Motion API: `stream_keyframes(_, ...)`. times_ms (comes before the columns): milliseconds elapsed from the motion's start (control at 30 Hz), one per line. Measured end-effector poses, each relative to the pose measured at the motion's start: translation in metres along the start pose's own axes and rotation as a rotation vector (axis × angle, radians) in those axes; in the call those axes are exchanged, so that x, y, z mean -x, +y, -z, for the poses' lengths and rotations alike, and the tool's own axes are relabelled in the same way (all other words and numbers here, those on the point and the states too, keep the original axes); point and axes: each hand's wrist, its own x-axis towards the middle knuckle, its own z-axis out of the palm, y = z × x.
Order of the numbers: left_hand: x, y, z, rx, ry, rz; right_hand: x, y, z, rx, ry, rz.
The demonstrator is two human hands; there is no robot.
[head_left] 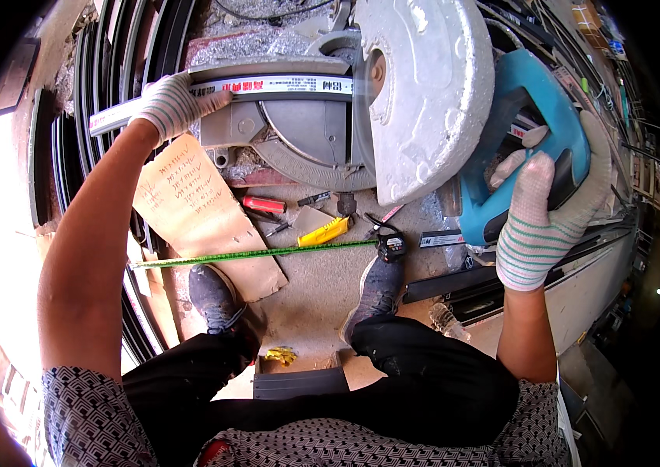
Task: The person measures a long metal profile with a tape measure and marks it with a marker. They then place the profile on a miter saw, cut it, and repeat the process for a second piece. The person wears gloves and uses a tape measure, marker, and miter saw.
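Observation:
My left hand (174, 107), in a white glove with green stripes, grips a long metal profile (291, 84) with printed film on it. Its thumb points right along the profile, which lies across the bed of a miter saw (306, 128) against the back fence. In a matching glove, my right hand (544, 206) is wrapped round the blue saw handle (559, 93). The big grey blade guard (439, 93) stands between my hands, at the profile's right end. It hides the blade and whatever lies behind it.
On the floor by my shoes lie a cardboard sheet (190, 194) with handwriting, a stretched green tape measure (267, 253), a red-handled screwdriver (264, 205) and a yellow cutter knife (323, 232). Dark profiles (100, 78) stand stacked at left; more lie at right.

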Motion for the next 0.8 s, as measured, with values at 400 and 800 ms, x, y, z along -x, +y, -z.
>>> stream_keyframes(400, 0.0006, 0.0049, 0.0017, -0.036, -0.008, -0.008, 0.0037, 0.0082, 0.0013, -0.068, -0.001, 0.02)
stream_keyframes(800, -0.0007, 0.0049, 0.0063, -0.13, -0.03, 0.011, 0.006, 0.0077, 0.0024, -0.032, -0.004, 0.011)
